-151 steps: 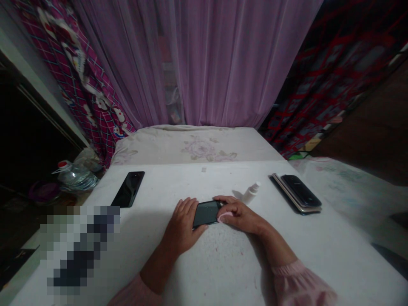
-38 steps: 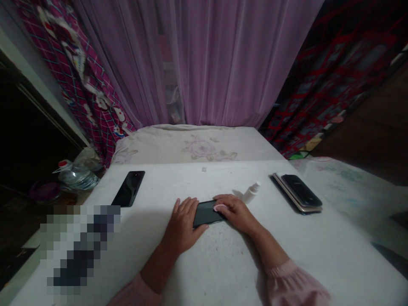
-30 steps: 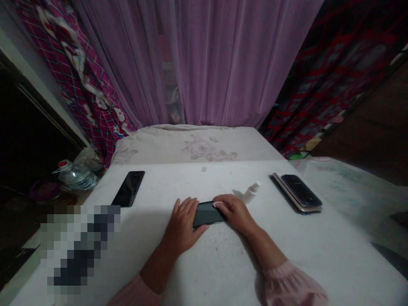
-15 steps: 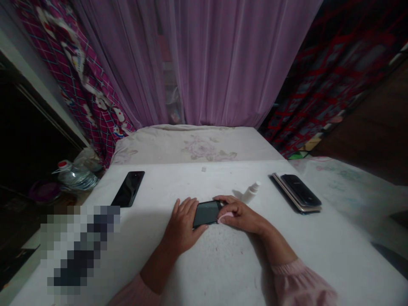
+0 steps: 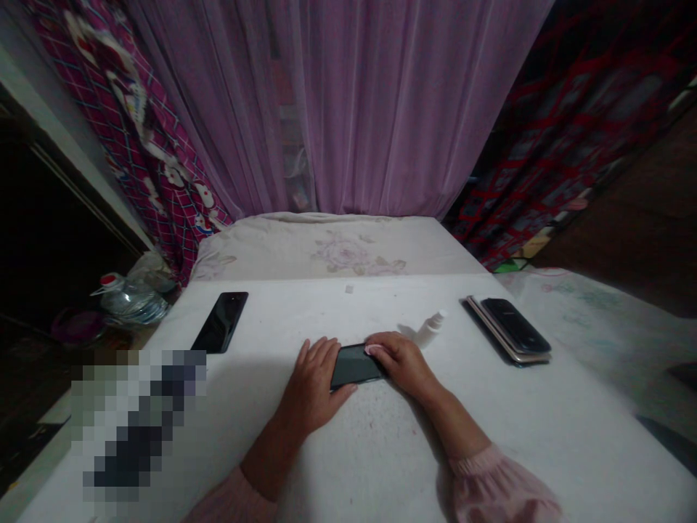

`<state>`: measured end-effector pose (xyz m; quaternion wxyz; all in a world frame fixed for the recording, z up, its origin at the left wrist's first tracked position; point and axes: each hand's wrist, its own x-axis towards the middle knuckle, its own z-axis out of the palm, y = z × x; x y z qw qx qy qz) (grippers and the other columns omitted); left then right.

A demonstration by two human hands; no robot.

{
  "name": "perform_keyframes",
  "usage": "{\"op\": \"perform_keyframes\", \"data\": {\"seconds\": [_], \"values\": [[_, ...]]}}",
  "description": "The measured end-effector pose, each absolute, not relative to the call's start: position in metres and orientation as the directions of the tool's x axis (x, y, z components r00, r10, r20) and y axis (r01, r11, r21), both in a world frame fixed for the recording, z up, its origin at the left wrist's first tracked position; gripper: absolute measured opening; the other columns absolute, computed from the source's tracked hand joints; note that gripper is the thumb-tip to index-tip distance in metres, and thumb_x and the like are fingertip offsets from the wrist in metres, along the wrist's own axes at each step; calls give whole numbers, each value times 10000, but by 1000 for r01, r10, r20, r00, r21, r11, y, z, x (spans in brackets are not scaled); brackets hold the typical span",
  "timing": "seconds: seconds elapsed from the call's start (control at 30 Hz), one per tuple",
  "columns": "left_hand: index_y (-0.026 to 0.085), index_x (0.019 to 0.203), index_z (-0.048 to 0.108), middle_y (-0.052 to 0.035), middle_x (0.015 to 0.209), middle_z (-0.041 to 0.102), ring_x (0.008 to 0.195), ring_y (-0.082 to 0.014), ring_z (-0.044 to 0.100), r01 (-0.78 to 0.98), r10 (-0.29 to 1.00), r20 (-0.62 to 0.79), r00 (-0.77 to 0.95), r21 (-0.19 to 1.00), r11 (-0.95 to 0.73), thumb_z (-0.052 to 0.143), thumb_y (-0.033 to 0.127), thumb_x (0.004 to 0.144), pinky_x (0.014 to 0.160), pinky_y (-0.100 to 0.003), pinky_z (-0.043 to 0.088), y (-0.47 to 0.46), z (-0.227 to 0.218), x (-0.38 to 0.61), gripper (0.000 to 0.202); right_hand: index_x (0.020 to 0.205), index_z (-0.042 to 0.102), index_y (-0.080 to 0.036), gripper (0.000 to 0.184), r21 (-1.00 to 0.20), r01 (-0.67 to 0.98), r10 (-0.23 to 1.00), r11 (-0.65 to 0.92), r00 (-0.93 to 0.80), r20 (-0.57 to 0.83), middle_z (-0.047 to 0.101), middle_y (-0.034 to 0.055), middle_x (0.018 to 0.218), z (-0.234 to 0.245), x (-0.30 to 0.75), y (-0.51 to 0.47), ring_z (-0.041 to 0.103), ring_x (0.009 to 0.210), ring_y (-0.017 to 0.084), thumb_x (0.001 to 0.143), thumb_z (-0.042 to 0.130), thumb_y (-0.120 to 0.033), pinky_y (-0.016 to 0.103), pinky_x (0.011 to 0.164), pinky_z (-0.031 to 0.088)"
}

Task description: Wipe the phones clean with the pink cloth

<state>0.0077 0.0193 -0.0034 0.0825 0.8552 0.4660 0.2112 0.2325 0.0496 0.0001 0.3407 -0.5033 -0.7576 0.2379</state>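
Note:
A dark smartphone (image 5: pixel 355 369) lies screen up on the white tablecloth, in front of me. Its left end is gripped by my left hand (image 5: pixel 310 385), thumb along the near edge and fingers toward the far edge. My right hand (image 5: pixel 406 367) pinches a small pink cloth (image 5: pixel 373 350) against the screen's far right corner, its fingers partly covering that end of the phone. Just beyond the right hand stands a small white bottle (image 5: pixel 429 329) with a white cap.
Another black phone (image 5: pixel 222 322) lies at the left, near a pixelated patch. A stack of phones (image 5: pixel 509 330) sits at the right. Dark specks mark the tablecloth (image 5: pixel 375 436) near me. Beyond the left edge stands a clear jug (image 5: pixel 133 301) with a red cap.
My right hand has slid the pink cloth from the near right part of the screen up to the far right corner. My left hand and the phone have stayed put.

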Motion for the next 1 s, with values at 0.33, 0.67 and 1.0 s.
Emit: {"op": "perform_keyframes", "data": {"seconds": [0.33,0.67,1.0], "values": [[145,1375,452,-184,1369,560,1306,-346,481,747,818,318,479,343,-570,620,442,862,1117,-613,295,19,-4,7,616,886,719,-212,185,-708,596,926,378,-253,281,743,51,872,0,234,50,668,826,205,909,563,-310,351,793,499],[148,1375,453,-183,1369,558,1307,-346,480,753,824,331,460,346,-560,617,443,862,1117,-600,303,19,-7,8,615,828,782,-269,176,-751,466,847,468,-478,231,668,92,1198,8,250,47,629,1087,240,853,667,-400,418,938,498],[144,1366,457,-184,1373,555,1309,-344,479,758,831,312,461,348,-552,627,448,856,1119,-602,295,20,-6,7,617,851,776,-275,157,-713,513,858,478,-447,254,682,80,1177,5,246,48,645,1060,232,866,656,-375,415,933,500]]}}
